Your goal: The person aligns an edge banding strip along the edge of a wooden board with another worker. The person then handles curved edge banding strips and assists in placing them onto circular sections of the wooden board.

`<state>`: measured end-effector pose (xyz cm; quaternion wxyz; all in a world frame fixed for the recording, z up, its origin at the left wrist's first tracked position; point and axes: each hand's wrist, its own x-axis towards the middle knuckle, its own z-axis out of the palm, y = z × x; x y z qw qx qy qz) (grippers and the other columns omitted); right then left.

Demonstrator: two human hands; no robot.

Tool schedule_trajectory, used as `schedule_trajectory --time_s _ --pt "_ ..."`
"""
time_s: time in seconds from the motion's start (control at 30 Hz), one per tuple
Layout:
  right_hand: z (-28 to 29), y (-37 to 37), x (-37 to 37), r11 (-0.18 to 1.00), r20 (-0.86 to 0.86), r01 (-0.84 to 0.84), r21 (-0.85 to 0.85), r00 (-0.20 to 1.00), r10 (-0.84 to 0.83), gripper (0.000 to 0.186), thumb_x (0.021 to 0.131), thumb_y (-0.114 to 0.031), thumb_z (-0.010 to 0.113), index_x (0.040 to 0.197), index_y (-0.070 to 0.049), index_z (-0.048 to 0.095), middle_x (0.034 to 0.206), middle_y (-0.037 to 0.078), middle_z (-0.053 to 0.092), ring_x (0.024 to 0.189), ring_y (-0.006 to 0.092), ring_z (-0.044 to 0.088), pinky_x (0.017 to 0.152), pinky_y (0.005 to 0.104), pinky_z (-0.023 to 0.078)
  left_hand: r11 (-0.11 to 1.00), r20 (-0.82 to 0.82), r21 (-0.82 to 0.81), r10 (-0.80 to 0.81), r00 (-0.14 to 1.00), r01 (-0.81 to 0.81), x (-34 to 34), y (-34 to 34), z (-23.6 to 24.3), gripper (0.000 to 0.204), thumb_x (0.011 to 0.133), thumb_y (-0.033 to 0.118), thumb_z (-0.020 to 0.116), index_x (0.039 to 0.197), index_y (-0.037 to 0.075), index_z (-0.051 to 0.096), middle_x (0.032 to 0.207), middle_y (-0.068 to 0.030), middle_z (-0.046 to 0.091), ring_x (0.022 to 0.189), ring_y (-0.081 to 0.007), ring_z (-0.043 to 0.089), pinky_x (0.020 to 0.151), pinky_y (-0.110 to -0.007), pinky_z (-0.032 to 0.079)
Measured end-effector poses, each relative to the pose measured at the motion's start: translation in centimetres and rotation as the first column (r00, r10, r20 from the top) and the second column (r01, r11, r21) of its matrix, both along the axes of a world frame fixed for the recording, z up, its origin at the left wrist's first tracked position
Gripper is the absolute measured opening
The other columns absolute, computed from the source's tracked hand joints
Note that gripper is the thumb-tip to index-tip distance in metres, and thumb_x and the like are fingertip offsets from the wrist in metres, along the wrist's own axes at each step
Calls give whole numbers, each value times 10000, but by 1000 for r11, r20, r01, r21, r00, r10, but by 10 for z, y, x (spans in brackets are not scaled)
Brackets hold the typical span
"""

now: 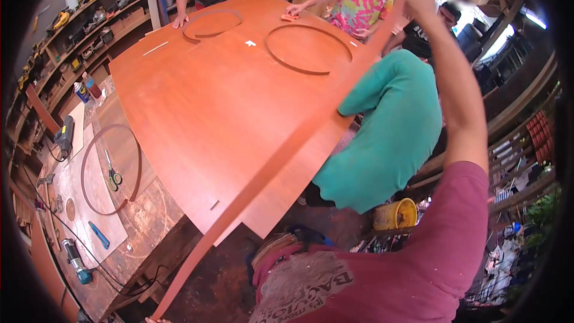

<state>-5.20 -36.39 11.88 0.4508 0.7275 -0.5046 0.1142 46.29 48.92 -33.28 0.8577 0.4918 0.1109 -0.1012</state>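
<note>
A long, thin reddish-brown strip [257, 188] runs diagonally across the view, over the near side of a large orange-brown panel [185, 101]. My right hand [412, 0], arm raised high, is closed round its upper part, where the strip bends away to the left. At the lower edge my left hand [157, 320] shows only as fingertips, pinching the strip's low end. Two curled brown bands, one on the right [281, 63] and one on the left [233, 13], rest on the panel. A short dark piece [214, 205] lies by its near corner.
A person in teal clothing [388, 125] is close by on the right; others stand at the panel's far side. The left workbench [155, 206] holds scissors [113, 179], a curled band [84, 170], a blue cutter [98, 234], a drill [76, 260] and a cord. A yellow bucket [396, 214] stands right.
</note>
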Motion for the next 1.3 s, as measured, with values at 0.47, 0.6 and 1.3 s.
schedule_trajectory --time_s 0.47,0.6,1.3 --pt "-176 -262 -9 914 269 108 391 936 -226 298 922 -185 507 1176 -66 605 1133 179 683 1048 369 668 855 479 546 686 137 724 -42 990 -71 -122 -207 115 347 945 129 657 1225 -64 590 822 -116 623 682 -184 555 637 -314 474" --pt "-194 -298 -81 895 311 193 401 891 -332 414 909 -175 532 1315 -98 511 1222 161 649 1046 372 669 861 495 542 737 18 652 -246 969 175 -117 -289 84 341 935 157 674 1180 -71 605 838 -85 621 698 -162 549 643 -299 469" --pt "-335 -348 -93 638 284 321 700 695 -661 753 986 -545 339 1573 -136 102 1631 43 173 1489 355 160 1168 604 155 728 -269 611 -179 946 311 -138 -354 61 236 924 26 643 1150 -33 608 930 -126 649 813 -229 618 759 -410 554"
